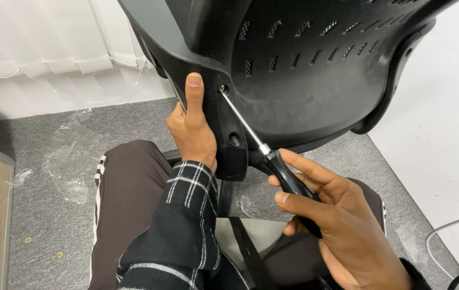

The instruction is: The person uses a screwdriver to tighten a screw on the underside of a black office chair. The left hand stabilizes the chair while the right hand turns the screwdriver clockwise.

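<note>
My left hand (192, 131) grips the edge of a black plastic chair back bracket (229, 145), thumb pressed upward along it. My right hand (342, 220) holds a screwdriver (272, 161) by its black handle. The metal shaft runs up and left, and its tip sits in a screw hole (222, 88) on the bracket. The black chair back (315, 70) with rows of slots fills the upper middle of the view. A second, empty hole shows lower on the bracket.
Grey carpet (52, 215) lies below, with crumpled clear plastic wrap (66, 172) at left. White vertical blinds (41, 48) hang at the back left. A white board (439, 134) lies at right, with cables at the lower right corner.
</note>
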